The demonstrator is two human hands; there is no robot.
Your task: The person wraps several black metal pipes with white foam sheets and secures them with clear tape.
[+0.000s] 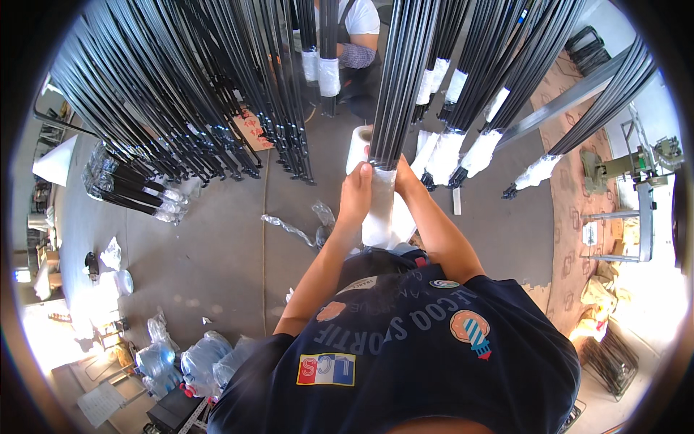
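Observation:
An upright bundle of black rods (402, 92) hangs in front of me, its lower part wound in clear plastic film (381, 203). My left hand (355, 190) grips the bundle's left side at the upper edge of the wrap, thumb towards me. Right behind that hand is a white roll of film (356, 147), with a fingertip showing against it; whose hand it belongs to is unclear. My right hand (404, 174) reaches round the bundle's right side. Its fingers are hidden behind the rods, so its hold cannot be seen.
Many unwrapped black rods (179, 108) hang at left; film-wrapped bundles (447, 149) hang at right. Wrapped rods (138, 190) lie at left. Crumpled film (290, 228) and a cardboard sign with writing (252, 130) lie on the floor. Another person (358, 32) sits beyond the rods.

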